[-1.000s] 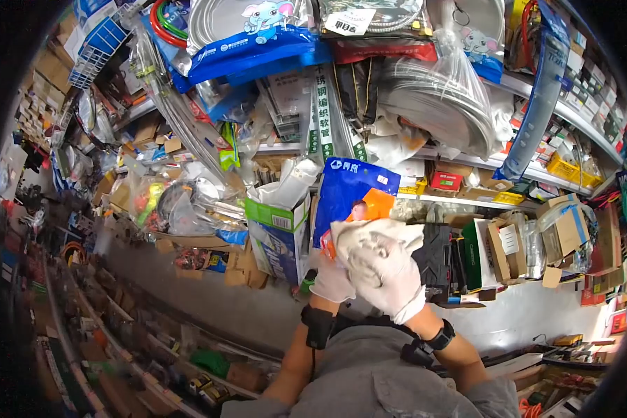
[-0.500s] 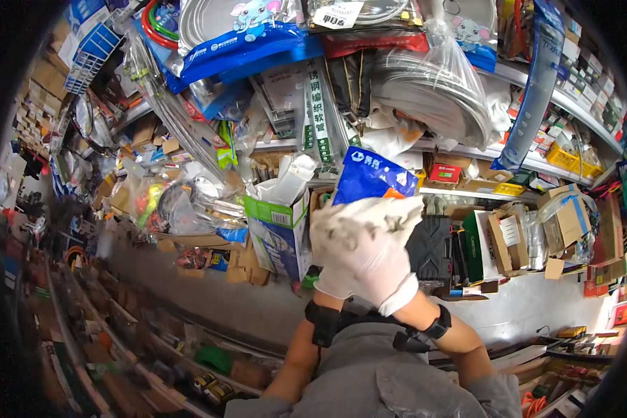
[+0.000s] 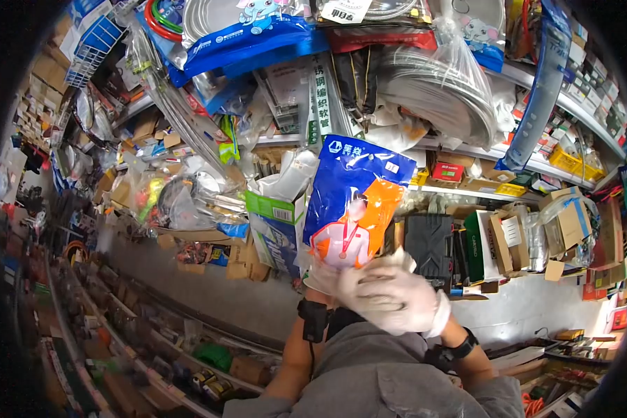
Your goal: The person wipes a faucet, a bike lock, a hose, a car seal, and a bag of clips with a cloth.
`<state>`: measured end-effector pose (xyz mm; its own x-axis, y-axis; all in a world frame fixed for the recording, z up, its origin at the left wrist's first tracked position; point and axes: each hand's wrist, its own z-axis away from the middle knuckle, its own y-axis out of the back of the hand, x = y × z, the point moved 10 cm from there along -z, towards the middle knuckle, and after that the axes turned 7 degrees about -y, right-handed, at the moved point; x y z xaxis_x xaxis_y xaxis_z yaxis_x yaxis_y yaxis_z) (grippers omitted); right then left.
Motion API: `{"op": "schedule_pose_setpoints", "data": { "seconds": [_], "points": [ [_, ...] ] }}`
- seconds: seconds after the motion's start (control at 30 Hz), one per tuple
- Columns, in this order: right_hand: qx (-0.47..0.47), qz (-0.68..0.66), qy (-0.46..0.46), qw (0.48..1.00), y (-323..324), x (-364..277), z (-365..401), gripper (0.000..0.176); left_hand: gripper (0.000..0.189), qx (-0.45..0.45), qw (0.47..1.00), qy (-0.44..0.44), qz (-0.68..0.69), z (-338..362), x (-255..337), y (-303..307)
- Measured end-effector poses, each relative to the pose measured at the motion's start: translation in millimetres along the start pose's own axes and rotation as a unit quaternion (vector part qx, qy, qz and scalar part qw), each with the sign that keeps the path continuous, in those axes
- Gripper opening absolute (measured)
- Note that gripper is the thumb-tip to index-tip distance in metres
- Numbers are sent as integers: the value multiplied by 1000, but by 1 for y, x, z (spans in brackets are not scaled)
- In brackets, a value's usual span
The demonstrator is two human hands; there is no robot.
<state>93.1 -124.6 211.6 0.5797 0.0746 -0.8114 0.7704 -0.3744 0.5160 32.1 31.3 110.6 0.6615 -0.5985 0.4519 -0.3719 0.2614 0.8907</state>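
Upright in front of me stands a blue and orange printed packet (image 3: pixel 352 202) with a person wearing a medal pictured on it. My left hand (image 3: pixel 320 279), in a white glove, grips its lower left edge; most of those fingers are hidden. At the packet's lower right, my white-gloved right hand (image 3: pixel 393 296) is closed on a crumpled white cloth (image 3: pixel 400 262). The cloth has grey stains, and its full shape cannot be seen. The two hands overlap or touch near the packet's bottom edge.
Behind the packet, shelves hold bagged metal hoses (image 3: pixel 432 90) and blue bags (image 3: pixel 251 45). A green and white carton (image 3: pixel 275 226) stands to the left. To the right are a black case (image 3: pixel 428 244) and several boxes (image 3: pixel 508 240). More shelving runs along the lower left.
The white cloth and my right hand have moved down and right, uncovering the packet's front. The packet now shows almost whole. My left hand is lower left, at its bottom edge.
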Motion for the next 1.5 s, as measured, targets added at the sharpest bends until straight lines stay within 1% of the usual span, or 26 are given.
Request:
{"op": "schedule_pose_setpoints", "data": {
  "seconds": [0.07,0.13,0.17,0.2,0.23,0.3,0.33,0.43,0.5,0.53,0.57,0.6,0.7,0.8,0.9,0.93,1.07,1.13,1.17,1.23,1.27,1.3,1.37,1.4,1.47,1.5],
  "points": [
    [26,-39,-48,998,26,18,15,42,41,-37,941,-333,56,-31,-5,-81],
    [132,-122,-167,969,50,50,37,47,37,15,936,-332,115,-30,13,-57],
    [190,-201,-247,929,62,63,46,47,32,-19,840,-140,524,-33,-4,-49],
    [243,-298,-282,879,65,76,56,52,27,-49,563,81,821,-25,-13,-73],
    [295,-348,-262,850,71,76,57,54,27,-49,562,81,821,-33,-28,-99],
    [369,-330,-233,837,82,79,54,60,35,-124,547,-129,818,-52,-33,-143],
    [376,-297,-233,846,84,76,47,62,35,-126,547,-130,818,-51,-29,-145],
    [358,-143,-253,887,74,88,37,64,55,-270,314,-26,910,-28,5,-160],
    [272,-266,-230,896,47,90,12,59,50,-75,748,-189,632,-25,120,63],
    [205,-409,-171,873,35,65,-10,59,56,21,791,-343,506,-19,132,70],
    [167,-454,-131,865,25,64,-17,64,60,73,868,-375,318,-16,135,70],
    [125,-531,-126,829,22,52,-28,73,63,125,880,-403,217,-8,140,76],
    [110,-545,-182,811,12,69,-23,71,63,100,898,-404,142,9,147,73],
    [106,-568,-223,785,6,74,-25,59,58,94,867,-368,322,9,135,78],
    [148,-634,-278,707,-9,118,-15,37,51,95,824,-302,470,-16,109,80],
    [148,-634,-278,706,-10,123,-15,37,48,135,774,-149,601,-12,100,96],
    [142,-650,-296,685,-22,146,-11,30,46,184,810,-135,540,-29,25,83],
    [177,-558,-289,757,-16,147,-17,31,49,0,716,7,698,-51,1,10],
    [94,-733,-302,602,-26,127,-20,30,54,-82,751,-184,629,-25,40,26],
    [100,-742,-297,593,-29,128,-24,30,67,-191,533,25,824,0,18,-34],
    [110,-751,-293,582,-30,130,-25,30,78,-175,609,-76,770,-9,0,-71],
    [130,-736,-294,596,-27,130,-28,32,78,-174,608,-76,771,-9,-1,-71],
    [122,-745,-311,577,-25,118,-28,32,76,-116,720,-182,660,-8,-1,-57],
    [112,-756,-325,557,-27,112,-29,32,76,-114,719,-180,661,-7,7,-47],
    [135,-721,-311,604,-27,127,-29,33,74,-57,784,-119,606,-20,18,-12],
    [118,-732,-289,606,-29,128,-31,33,58,92,869,-279,398,-18,31,31]
  ]
}}
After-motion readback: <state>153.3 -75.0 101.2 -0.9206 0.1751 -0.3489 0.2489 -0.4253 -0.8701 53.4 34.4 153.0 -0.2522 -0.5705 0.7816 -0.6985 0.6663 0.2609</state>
